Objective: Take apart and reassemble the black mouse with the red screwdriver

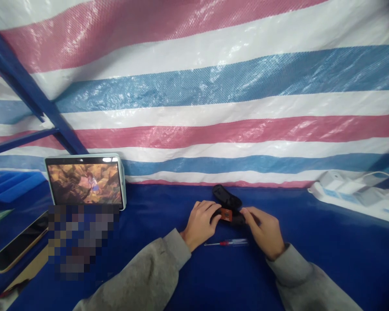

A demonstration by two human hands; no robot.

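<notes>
Between my two hands is a small black casing (237,218) with an orange-brown board (227,214) showing on its left part. It looks like the base of an opened computer mouse, though its exact kind is hard to make out. My left hand (201,223) grips its left end with thumb and fingers. At the right end, my right hand (264,227) pinches it, its fingertips partly hidden. Just behind lies a rounded black shell (226,196). A screwdriver (227,243) with a red and clear handle rests on the blue table in front of the casing, touched by neither hand.
A tablet (86,181) playing a video stands at the left. Near it are a phone (19,242) and a blue tray (14,183). A white power strip (359,198) with plugs sits at the right. Striped sheeting (214,95) hangs behind the table (155,280).
</notes>
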